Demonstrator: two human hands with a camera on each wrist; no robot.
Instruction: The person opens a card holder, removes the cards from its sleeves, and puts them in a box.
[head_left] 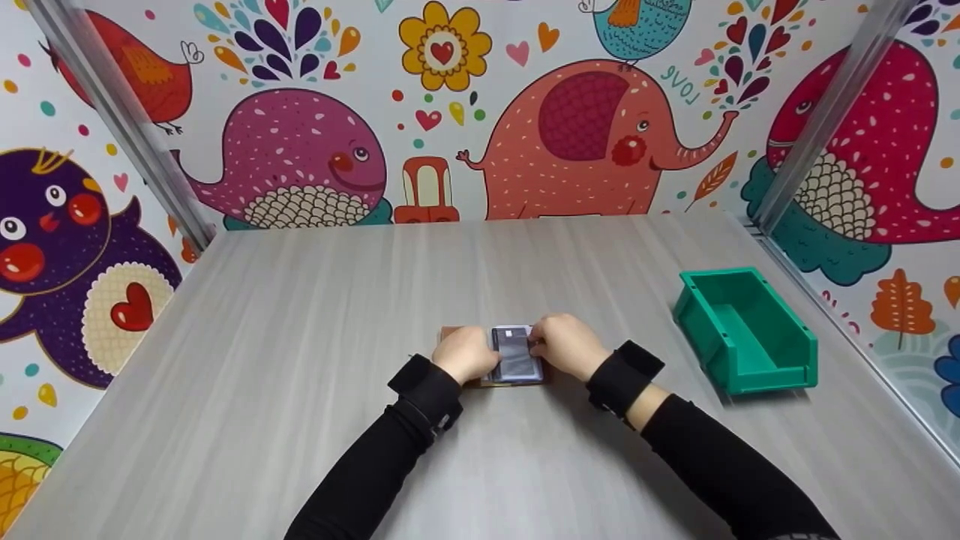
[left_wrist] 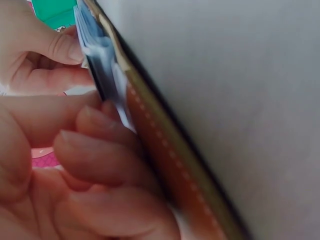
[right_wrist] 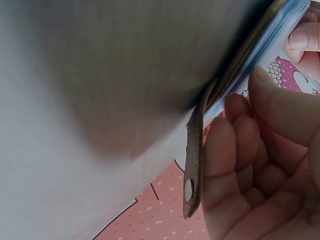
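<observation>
A brown leather card holder lies opened on the table, with light stitching along its edge. Its stacked clear sleeves show bluish at the edges, and a dark card with a small pale square lies on top. My left hand holds the left part of the holder, fingers curled beside the card's edge. With thumb and fingers, my right hand grips the sleeves' right edge. A leather strap with a metal snap sticks out beside the right fingers.
A green plastic bin stands on the table to the right. The pale wood-grain table stretches around the hands. Printed cartoon panels and metal frame posts border it at the back and sides.
</observation>
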